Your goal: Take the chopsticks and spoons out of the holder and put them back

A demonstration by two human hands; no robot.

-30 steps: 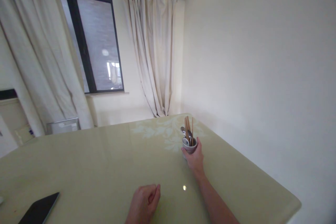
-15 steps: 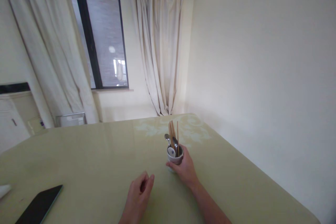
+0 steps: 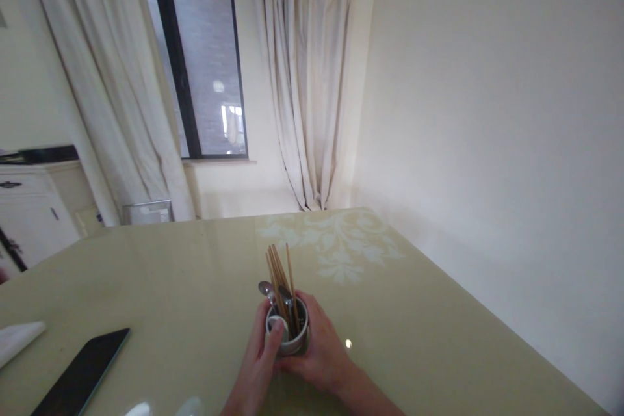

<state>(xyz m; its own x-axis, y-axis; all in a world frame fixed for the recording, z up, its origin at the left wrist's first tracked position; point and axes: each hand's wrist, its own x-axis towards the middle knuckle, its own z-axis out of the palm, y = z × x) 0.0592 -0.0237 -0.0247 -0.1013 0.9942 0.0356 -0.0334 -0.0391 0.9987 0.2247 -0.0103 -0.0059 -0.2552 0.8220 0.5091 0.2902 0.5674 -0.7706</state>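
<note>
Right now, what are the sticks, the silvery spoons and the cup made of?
The sticks look like plain wood or bamboo: tan-brown and slim. The silvery spoons are probably polished metal, because they have bright glints. The cup may be glazed ceramic, since its pale rim looks smooth, but much of it is hidden, so I can't be sure.

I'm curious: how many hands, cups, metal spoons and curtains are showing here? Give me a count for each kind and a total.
Hands: 2
Cup: 1
Metal spoons: 2
Curtains: 2
Total: 7
</note>
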